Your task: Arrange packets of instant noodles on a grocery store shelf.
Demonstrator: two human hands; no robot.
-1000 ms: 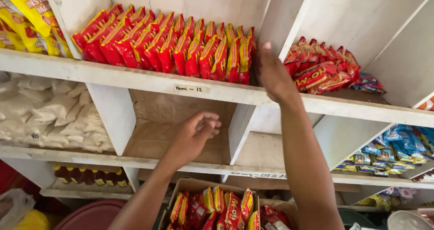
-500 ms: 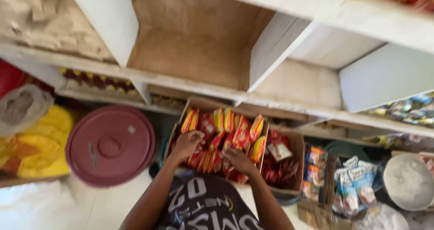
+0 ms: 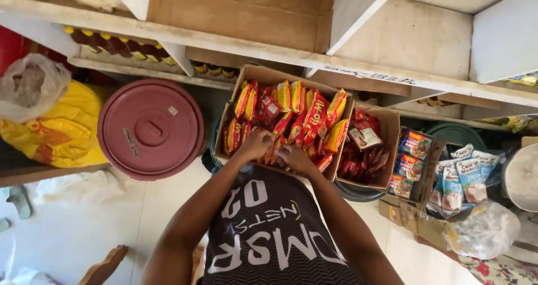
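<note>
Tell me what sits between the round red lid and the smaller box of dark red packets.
In the head view, the open carton of red-and-yellow packets sits there, with both hands, left and right, reaching into it.

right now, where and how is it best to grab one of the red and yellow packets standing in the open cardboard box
Probably by the top edge, coming straight down from above. The red and yellow plastic packets stand on edge, packed side by side in the open brown cardboard box, so only their crimped tops are free. The left hand and right hand already reach in at the near side.
</note>
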